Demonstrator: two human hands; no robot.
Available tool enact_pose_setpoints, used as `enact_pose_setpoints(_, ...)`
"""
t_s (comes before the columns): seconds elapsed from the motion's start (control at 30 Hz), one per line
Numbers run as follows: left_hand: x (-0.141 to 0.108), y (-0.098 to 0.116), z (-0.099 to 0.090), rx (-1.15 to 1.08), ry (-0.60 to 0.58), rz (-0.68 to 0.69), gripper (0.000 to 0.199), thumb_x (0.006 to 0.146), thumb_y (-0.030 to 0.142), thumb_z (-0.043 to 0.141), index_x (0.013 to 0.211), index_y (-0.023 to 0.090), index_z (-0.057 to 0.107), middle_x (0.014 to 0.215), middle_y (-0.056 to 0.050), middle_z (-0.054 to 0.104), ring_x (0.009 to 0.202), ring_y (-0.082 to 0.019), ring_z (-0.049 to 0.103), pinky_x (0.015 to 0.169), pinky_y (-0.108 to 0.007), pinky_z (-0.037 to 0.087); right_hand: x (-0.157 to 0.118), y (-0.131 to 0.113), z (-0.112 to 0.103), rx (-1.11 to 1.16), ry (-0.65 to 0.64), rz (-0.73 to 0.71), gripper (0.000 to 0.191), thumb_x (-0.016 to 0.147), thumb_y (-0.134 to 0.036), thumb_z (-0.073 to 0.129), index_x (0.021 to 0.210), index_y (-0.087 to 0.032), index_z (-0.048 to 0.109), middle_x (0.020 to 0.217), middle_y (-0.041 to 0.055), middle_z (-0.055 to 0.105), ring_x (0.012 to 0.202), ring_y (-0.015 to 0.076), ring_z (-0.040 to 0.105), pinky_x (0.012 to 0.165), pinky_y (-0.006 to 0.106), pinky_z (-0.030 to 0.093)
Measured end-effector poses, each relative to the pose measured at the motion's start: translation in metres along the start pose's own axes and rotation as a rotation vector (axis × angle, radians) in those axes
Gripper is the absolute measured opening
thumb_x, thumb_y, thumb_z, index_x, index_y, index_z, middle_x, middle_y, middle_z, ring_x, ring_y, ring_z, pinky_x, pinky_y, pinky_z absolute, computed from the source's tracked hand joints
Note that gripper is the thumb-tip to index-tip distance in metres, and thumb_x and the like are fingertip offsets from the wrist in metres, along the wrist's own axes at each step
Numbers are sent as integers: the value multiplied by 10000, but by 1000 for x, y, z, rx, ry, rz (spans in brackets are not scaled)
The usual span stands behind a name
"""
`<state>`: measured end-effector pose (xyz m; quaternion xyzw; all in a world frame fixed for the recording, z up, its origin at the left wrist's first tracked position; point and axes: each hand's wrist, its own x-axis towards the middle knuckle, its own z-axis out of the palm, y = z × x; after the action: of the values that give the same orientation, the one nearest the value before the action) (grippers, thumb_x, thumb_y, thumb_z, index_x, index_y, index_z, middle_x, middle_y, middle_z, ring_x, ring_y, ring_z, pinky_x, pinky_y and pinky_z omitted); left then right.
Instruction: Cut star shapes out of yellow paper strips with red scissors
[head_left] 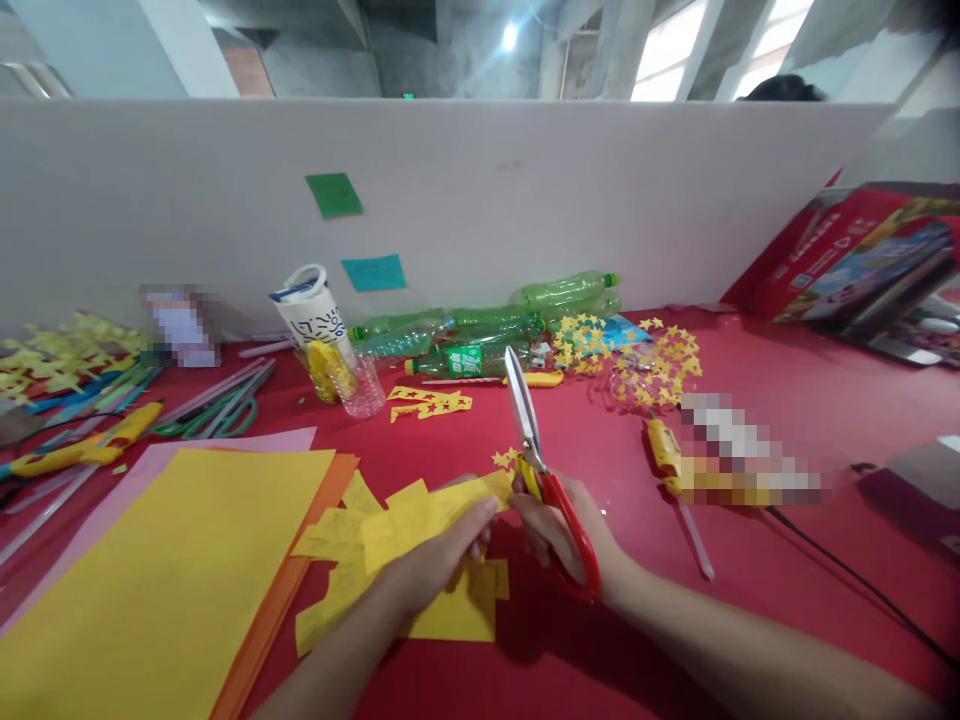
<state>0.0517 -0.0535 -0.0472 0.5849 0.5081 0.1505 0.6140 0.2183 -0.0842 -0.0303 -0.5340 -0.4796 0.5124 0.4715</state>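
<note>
My right hand (pixel 547 520) is wrapped around a pair of scissors (pixel 561 505) with red handles, its blades pointing up and away from me. A small yellow part shows beside its fingers, near the pivot; I cannot tell what it is. In my left hand (pixel 454 535) a strip of yellow paper (pixel 484 490) is pinched, its right end close to the scissors. Below that hand lie several cut pieces of yellow paper (pixel 450 610), overlapping on the red table. Just beyond the hands are small yellow star cut-outs (pixel 506 459).
Yellow and orange sheets (pixel 157 560) are stacked at left. Behind stand a cup (pixel 307 310) and green bottles (pixel 480 335). A yellow utility knife (pixel 541 380) and star garlands (pixel 660 365) lie beyond the hands. A glue gun (pixel 664 450) with its cord is at right. A white partition (pixel 450 200) closes the back.
</note>
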Motion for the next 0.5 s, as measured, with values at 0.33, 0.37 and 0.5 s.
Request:
enact_pose_setpoints(0.33, 4, 2, -12, -83, -127, 9, 505, 832, 634, 384, 744, 185, 596, 684, -5, 507, 682, -152, 461, 674, -268, 391, 3, 2, -3, -66, -12, -3, 186, 790, -320, 512, 638, -217, 478, 377, -86, 439, 321, 100, 427, 345, 191, 318)
enact_pose_setpoints(0.37, 4, 4, -12, -84, -128, 16, 491, 834, 623, 390, 752, 186, 596, 697, -6, 514, 690, -152, 466, 694, -271, 395, 3, 1, -4, -68, -13, -10, 198, 795, -326, 513, 633, -220, 470, 376, -88, 434, 323, 102, 429, 351, 194, 324)
enact_pose_setpoints(0.5, -1, 19, -9, 12, -71, 43, 478, 856, 600, 352, 783, 195, 594, 676, 3, 492, 673, -155, 464, 676, -271, 399, 4, 1, -8, -65, -36, -49, 281, 831, -404, 519, 627, -227, 441, 368, -90, 405, 334, 106, 416, 373, 207, 330)
